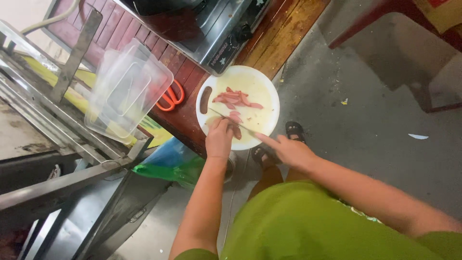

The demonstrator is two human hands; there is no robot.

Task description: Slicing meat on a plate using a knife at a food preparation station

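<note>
A round white cutting board (262, 84) lies on the edge of a dark red wooden table (183, 72). Several pink sausage slices (236, 98) are spread across its middle. My left hand (219, 138) rests at the board's near edge, fingers curled down on an uncut sausage piece (237, 131). My right hand (288, 150) grips a knife handle, index finger stretched along it. The thin blade (231, 120) runs across the board, right beside my left fingers.
Stacked clear plastic containers (127, 89) and orange scissors (171, 97) sit left of the board. A gas stove (216, 29) stands behind it. A metal rack (57, 125) fills the left. Green and blue bags (168, 168) lie on the floor; my sandalled foot (294, 130) is below the board.
</note>
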